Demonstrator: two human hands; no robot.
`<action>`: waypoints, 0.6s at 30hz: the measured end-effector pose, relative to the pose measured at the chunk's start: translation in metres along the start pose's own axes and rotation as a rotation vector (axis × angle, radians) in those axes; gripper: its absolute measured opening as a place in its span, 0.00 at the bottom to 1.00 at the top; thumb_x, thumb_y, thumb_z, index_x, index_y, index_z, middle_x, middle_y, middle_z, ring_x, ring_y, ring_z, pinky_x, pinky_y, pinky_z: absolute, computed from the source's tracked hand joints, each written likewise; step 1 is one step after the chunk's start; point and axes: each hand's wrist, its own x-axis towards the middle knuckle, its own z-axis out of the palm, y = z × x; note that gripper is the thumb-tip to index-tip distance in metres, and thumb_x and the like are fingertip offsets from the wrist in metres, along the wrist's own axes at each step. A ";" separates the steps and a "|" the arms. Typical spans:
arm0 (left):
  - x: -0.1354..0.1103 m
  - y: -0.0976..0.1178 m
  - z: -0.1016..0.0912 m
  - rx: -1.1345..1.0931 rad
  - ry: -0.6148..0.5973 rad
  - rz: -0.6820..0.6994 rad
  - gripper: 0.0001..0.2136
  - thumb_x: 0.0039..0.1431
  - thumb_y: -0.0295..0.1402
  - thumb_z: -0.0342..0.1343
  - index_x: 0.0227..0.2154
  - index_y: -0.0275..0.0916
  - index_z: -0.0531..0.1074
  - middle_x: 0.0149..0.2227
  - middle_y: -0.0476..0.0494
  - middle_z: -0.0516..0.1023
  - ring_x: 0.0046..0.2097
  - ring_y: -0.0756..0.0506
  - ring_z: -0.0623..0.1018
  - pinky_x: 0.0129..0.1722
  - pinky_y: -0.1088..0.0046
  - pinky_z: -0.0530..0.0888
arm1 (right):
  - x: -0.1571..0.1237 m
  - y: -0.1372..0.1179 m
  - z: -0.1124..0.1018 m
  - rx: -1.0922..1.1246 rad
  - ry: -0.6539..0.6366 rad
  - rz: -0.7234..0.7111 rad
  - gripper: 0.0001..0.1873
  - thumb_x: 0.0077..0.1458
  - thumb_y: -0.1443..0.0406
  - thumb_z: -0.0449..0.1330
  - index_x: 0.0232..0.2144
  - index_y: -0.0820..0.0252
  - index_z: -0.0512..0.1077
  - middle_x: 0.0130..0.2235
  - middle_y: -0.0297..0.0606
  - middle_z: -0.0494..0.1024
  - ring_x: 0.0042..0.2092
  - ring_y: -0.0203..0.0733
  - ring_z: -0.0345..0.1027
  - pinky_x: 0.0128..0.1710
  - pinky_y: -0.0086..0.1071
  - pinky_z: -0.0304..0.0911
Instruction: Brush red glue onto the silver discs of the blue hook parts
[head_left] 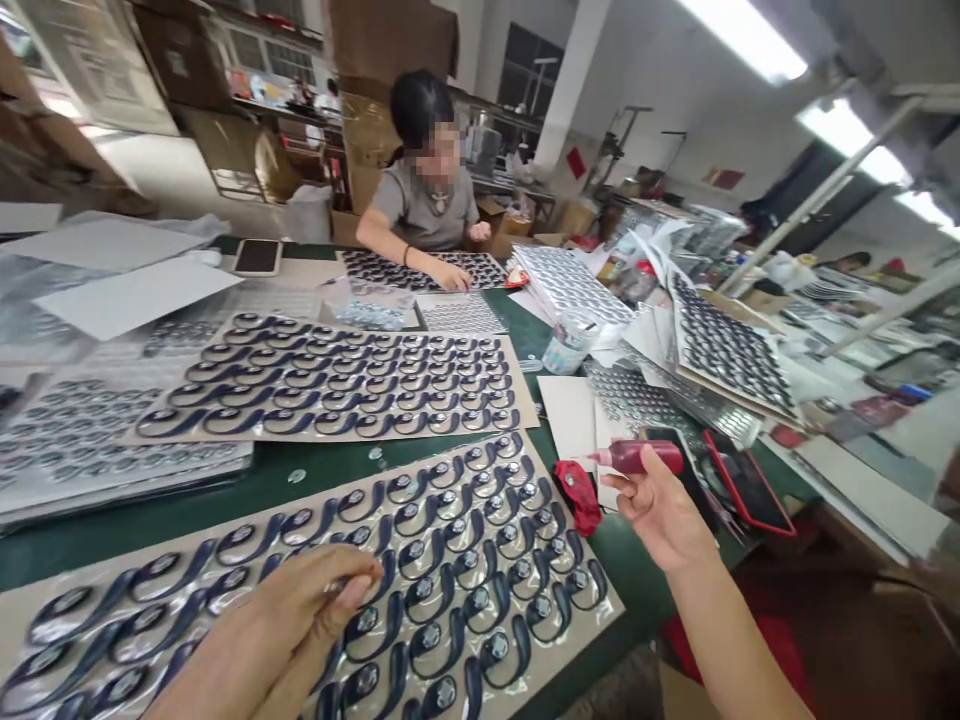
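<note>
My right hand (651,498) grips a small squeeze bottle of red liquid (634,456), held on its side with the thin nozzle pointing left. Below the nozzle lies a crumpled red cloth (577,497). My left hand (300,610) is closed in a pinch over the near card (592,640); whatever sits between its fingertips is too small to make out. Rows of dark curved pieces (439,640) cover this card under clear film, many with a round shiny stone at one end. A similar card (337,380) lies just beyond.
Across the green table (315,470) a person (424,200) works on another dark sheet (367,268). A plastic cup (568,342), a phone with a red edge (746,483) and stacked sheets (735,345) are on the right. Film-covered stacks (112,430) and a phone (258,257) occupy the left.
</note>
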 end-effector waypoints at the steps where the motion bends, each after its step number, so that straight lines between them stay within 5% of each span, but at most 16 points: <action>1: 0.010 0.001 0.004 0.013 -0.077 0.003 0.13 0.60 0.41 0.45 0.41 0.44 0.70 0.39 0.49 0.77 0.39 0.48 0.77 0.36 0.80 0.74 | -0.006 0.002 -0.013 -0.020 0.060 -0.054 0.18 0.48 0.55 0.62 0.37 0.63 0.71 0.32 0.42 0.79 0.29 0.41 0.74 0.14 0.21 0.56; 3: 0.031 0.010 0.014 0.026 -0.212 -0.018 0.16 0.61 0.42 0.42 0.45 0.42 0.68 0.44 0.45 0.75 0.44 0.45 0.75 0.40 0.75 0.73 | -0.014 0.009 -0.034 -0.092 0.186 -0.192 0.17 0.48 0.55 0.62 0.33 0.65 0.72 0.26 0.40 0.78 0.25 0.40 0.72 0.13 0.23 0.53; 6: 0.066 0.035 0.044 0.042 -0.441 -0.027 0.16 0.63 0.40 0.40 0.38 0.41 0.71 0.34 0.47 0.76 0.35 0.47 0.76 0.34 0.75 0.70 | -0.022 0.024 -0.048 -0.196 0.334 -0.344 0.18 0.48 0.56 0.62 0.34 0.67 0.73 0.20 0.35 0.73 0.18 0.34 0.64 0.13 0.24 0.50; 10: 0.112 0.068 0.105 0.038 -0.501 0.015 0.11 0.62 0.37 0.46 0.39 0.41 0.71 0.36 0.47 0.75 0.38 0.47 0.75 0.41 0.69 0.70 | -0.021 0.036 -0.043 -0.242 0.421 -0.450 0.20 0.51 0.56 0.60 0.38 0.68 0.73 0.18 0.28 0.66 0.16 0.26 0.53 0.14 0.23 0.48; 14: 0.153 0.085 0.153 0.063 -0.528 -0.010 0.13 0.61 0.37 0.50 0.45 0.35 0.66 0.45 0.42 0.70 0.44 0.46 0.73 0.43 0.63 0.72 | -0.013 0.034 -0.033 -0.226 0.380 -0.457 0.24 0.50 0.55 0.60 0.46 0.65 0.70 0.23 0.33 0.73 0.20 0.32 0.63 0.16 0.24 0.54; 18: 0.177 0.090 0.175 0.088 -0.565 -0.084 0.14 0.60 0.36 0.51 0.46 0.36 0.65 0.46 0.41 0.69 0.45 0.46 0.72 0.43 0.63 0.72 | -0.006 0.030 -0.026 -0.379 0.287 -0.414 0.23 0.44 0.58 0.65 0.43 0.64 0.71 0.36 0.42 0.79 0.31 0.41 0.72 0.22 0.27 0.64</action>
